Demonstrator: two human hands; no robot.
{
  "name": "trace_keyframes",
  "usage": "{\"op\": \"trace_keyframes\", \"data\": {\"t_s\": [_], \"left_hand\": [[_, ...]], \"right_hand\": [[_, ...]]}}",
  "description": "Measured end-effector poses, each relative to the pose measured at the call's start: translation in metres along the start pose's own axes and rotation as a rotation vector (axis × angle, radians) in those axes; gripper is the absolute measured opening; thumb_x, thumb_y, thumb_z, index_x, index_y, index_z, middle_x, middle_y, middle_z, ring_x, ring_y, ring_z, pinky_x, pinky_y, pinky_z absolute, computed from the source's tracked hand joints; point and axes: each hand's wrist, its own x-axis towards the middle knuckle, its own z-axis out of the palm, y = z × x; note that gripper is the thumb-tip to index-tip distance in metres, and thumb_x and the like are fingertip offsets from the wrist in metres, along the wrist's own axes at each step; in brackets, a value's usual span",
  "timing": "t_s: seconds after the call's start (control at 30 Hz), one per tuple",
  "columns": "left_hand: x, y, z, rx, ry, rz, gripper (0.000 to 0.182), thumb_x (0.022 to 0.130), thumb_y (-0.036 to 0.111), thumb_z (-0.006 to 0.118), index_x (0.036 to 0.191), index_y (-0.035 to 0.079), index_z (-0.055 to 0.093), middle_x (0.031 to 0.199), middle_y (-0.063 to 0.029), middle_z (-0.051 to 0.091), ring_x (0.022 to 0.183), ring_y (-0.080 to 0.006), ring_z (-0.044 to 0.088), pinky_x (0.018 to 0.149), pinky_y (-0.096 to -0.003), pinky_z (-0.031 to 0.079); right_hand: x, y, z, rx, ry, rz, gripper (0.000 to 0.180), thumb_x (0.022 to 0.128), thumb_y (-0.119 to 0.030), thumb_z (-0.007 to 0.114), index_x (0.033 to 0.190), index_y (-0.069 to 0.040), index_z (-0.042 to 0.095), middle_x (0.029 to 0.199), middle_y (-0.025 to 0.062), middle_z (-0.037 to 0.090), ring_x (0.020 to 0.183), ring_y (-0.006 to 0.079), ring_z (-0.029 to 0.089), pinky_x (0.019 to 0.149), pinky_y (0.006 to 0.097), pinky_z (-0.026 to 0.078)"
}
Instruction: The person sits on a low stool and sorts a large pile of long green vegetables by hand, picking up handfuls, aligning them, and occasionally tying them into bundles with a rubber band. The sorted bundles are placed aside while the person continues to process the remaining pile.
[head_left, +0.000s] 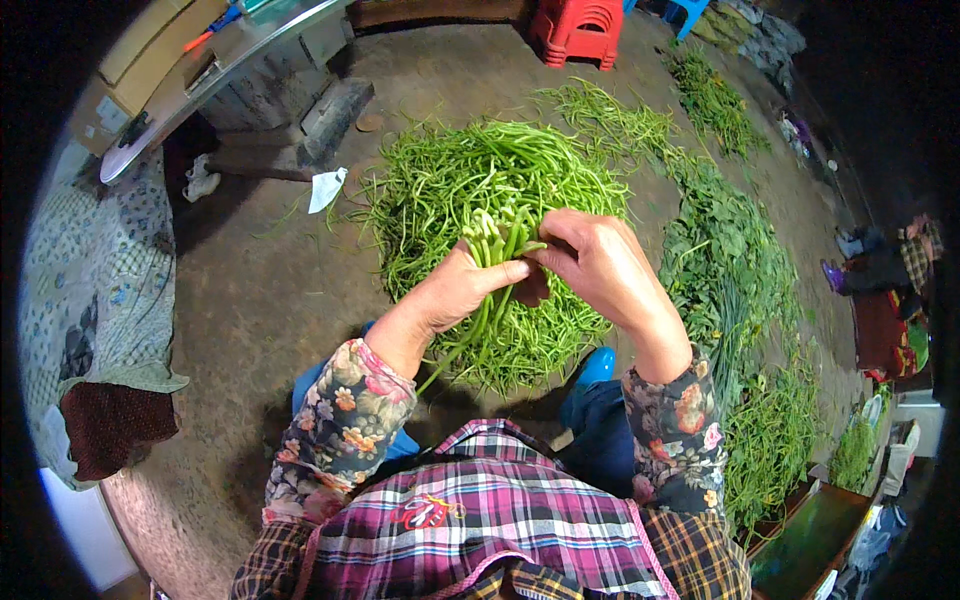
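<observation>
My left hand (472, 281) is closed around a bunch of long green vegetable stems (495, 240), its thumb lying across them. The stems' thick cut ends point up and away from me, and their thin ends trail down towards my left sleeve. My right hand (600, 259) is at the right side of the bunch, with thumb and forefinger pinched at one stem end. Its other fingers are curled and partly hidden. Below and beyond both hands lies a large heap of loose green stems (480, 165) on the floor, in front of my feet.
Leafy greens (727, 262) lie along the floor at right, near a wooden tray-like box (814, 536). Red plastic stools (581, 34) are stacked at the back. A cloth-covered piece of furniture (127, 285) and a table (225, 60) stand at left. Another person (889, 262) is at far right.
</observation>
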Motion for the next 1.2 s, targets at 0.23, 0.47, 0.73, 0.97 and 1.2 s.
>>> {"op": "trace_keyframes", "data": {"t_s": [0.23, 0.47, 0.73, 0.97, 1.2], "left_hand": [[-0.008, 0.016, -0.005, 0.086, 0.189, 0.007, 0.012, 0.097, 0.011, 0.06, 0.104, 0.002, 0.063, 0.084, -0.0023, 0.063, 0.071, -0.0114, 0.058, 0.067, -0.0291, 0.05], [-0.012, 0.063, -0.057, -0.058, 0.445, 0.412, 0.017, 0.101, 0.018, 0.058, 0.101, 0.002, 0.064, 0.083, -0.0094, 0.067, 0.074, -0.02, 0.066, 0.074, -0.0354, 0.058], [-0.02, 0.071, -0.074, -0.074, 0.669, 0.539, 0.02, 0.101, 0.018, 0.061, 0.105, -0.002, 0.06, 0.074, 0.0026, 0.047, 0.066, -0.008, 0.043, 0.071, -0.0281, 0.044], [-0.018, 0.074, -0.077, 0.104, 0.909, 0.572, 0.017, 0.1, 0.016, 0.06, 0.099, -0.001, 0.062, 0.071, 0.0024, 0.05, 0.06, -0.0083, 0.043, 0.064, -0.0287, 0.046], [-0.019, 0.082, -0.072, 0.142, 0.944, 0.595, 0.021, 0.101, 0.019, 0.061, 0.097, -0.001, 0.064, 0.068, 0.0035, 0.049, 0.058, -0.0074, 0.044, 0.061, -0.0276, 0.047]], "right_hand": [[0.007, 0.012, 0.004, 0.121, -0.024, 0.041, 0.016, 0.089, -0.017, 0.07, 0.094, -0.002, 0.066, 0.073, 0.0119, 0.062, 0.065, 0.0229, 0.063, 0.06, 0.036, 0.048], [-0.011, 0.126, 0.064, -0.213, -0.226, 0.249, 0.027, 0.091, -0.033, 0.064, 0.094, -0.007, 0.072, 0.082, 0.0193, 0.07, 0.081, 0.0388, 0.068, 0.073, 0.049, 0.054], [-0.027, 0.176, 0.113, -0.408, -0.492, 0.353, 0.022, 0.084, -0.027, 0.063, 0.094, -0.011, 0.074, 0.09, 0.0184, 0.071, 0.086, 0.039, 0.068, 0.079, 0.0483, 0.054], [0.005, 0.157, 0.123, -0.318, -0.205, 0.245, 0.022, 0.087, -0.026, 0.061, 0.094, -0.007, 0.072, 0.086, 0.0187, 0.071, 0.081, 0.0393, 0.067, 0.073, 0.048, 0.054], [0.054, 0.13, 0.177, -0.477, -0.104, -0.059, 0.02, 0.087, -0.012, 0.057, 0.103, -0.008, 0.067, 0.104, 0.0147, 0.064, 0.098, 0.0333, 0.063, 0.082, 0.0451, 0.053]]}}
